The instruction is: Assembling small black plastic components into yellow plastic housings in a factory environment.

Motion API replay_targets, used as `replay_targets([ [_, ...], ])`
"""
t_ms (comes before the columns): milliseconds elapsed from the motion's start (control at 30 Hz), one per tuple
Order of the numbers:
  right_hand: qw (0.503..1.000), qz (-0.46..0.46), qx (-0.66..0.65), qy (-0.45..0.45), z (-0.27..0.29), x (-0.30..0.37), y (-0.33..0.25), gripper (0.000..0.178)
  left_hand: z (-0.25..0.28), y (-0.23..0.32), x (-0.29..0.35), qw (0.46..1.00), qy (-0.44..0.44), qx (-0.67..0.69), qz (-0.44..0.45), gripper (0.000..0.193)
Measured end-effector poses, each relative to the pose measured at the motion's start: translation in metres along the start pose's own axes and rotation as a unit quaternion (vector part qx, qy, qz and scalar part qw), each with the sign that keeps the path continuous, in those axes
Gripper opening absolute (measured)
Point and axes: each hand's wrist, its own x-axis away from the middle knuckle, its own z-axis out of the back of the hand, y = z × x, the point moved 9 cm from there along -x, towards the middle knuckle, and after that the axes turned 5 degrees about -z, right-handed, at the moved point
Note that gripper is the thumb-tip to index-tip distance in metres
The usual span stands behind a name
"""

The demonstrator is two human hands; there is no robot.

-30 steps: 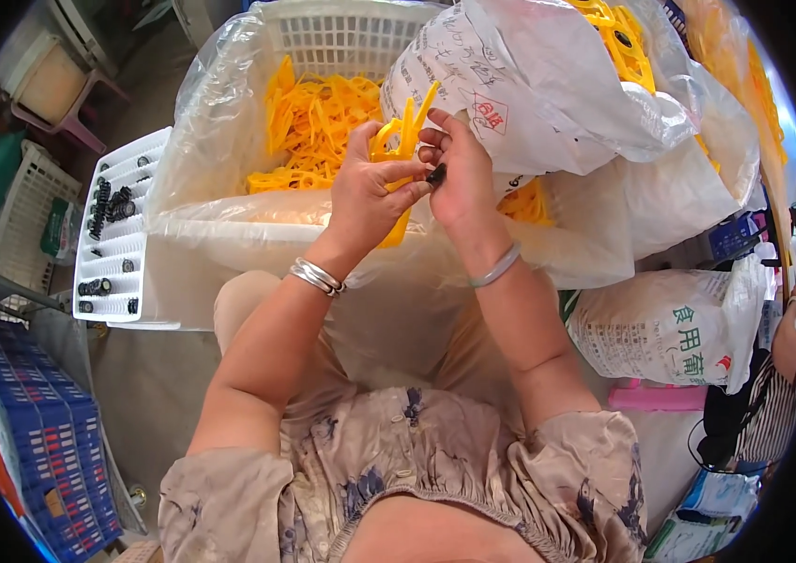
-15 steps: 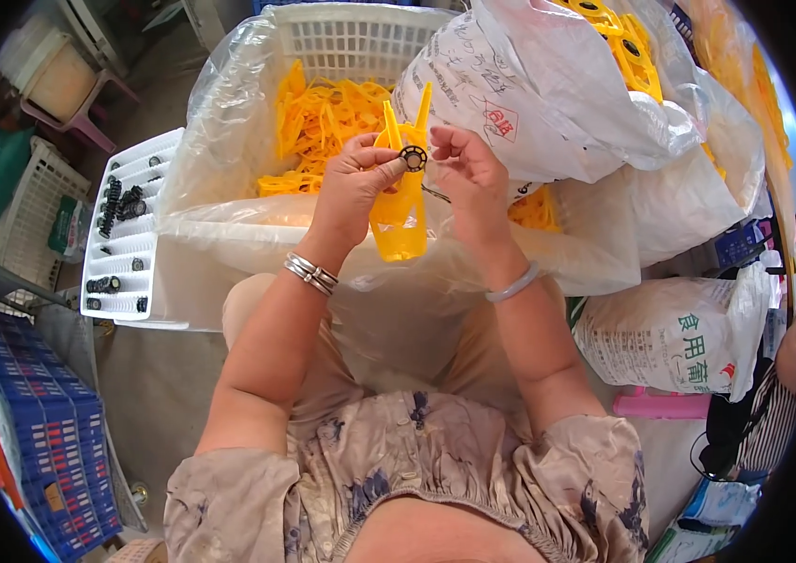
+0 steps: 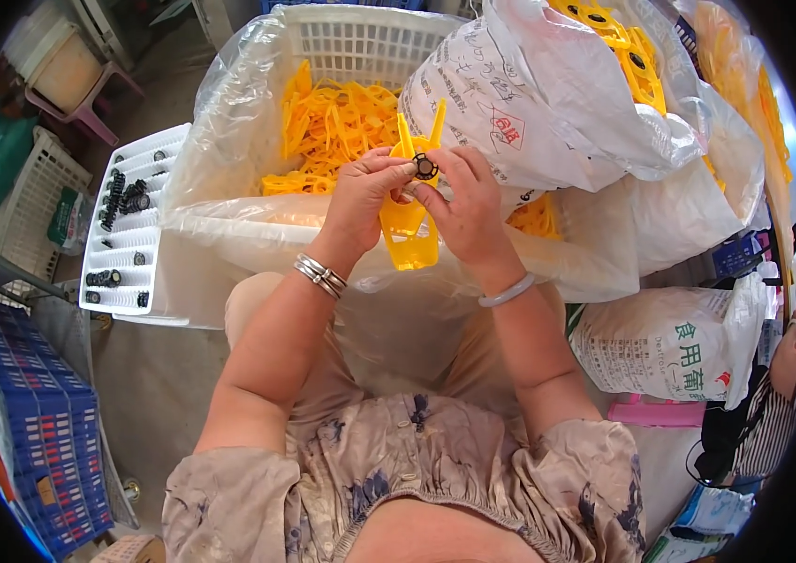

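Between my two hands, above the near edge of a bag-lined crate, is a yellow plastic part (image 3: pixel 411 246) with two prongs pointing away from me. A small black ring (image 3: pixel 425 167) with a pale centre lies against it, near the base of the prongs. My left hand (image 3: pixel 367 195) is closed on the yellow part, its thumb at the ring's left edge. My right hand (image 3: pixel 465 199) is closed around the other side, fingers at the ring's right and thumb below it. The spot where ring and part meet is partly covered by my fingers.
The white crate (image 3: pixel 360 38) ahead holds many yellow pieces (image 3: pixel 341 127). A white ribbed tray (image 3: pixel 149 249) with black rings (image 3: pixel 107 279) stands to its left. White sacks (image 3: pixel 548 94) lean at the right, one with yellow parts. A blue crate (image 3: pixel 46 422) is at lower left.
My right hand has come in from the right and closed on the yellow part beside the black ring. The part and my left hand have shifted slightly right and nearer.
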Motion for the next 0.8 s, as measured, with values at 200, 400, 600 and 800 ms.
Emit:
replay_targets([
  [200,1.0,-0.002,-0.013,-0.02,-0.002,0.001,0.006,0.037,-0.013,0.004,0.006,1.0,0.003,0.016,0.026,0.006],
  [400,0.994,0.005,-0.105,-0.03,-0.005,-0.002,0.008,0.043,-0.013,-0.002,0.006,0.998,-0.016,0.034,0.045,0.013],
  [600,0.996,-0.03,-0.077,0.016,0.006,-0.004,0.011,0.049,-0.008,-0.001,0.002,0.999,-0.001,0.043,0.018,0.011],
  [800,0.999,0.019,0.029,0.0,-0.002,0.001,0.005,0.04,-0.01,0.001,0.004,0.999,-0.013,0.033,0.006,0.011],
])
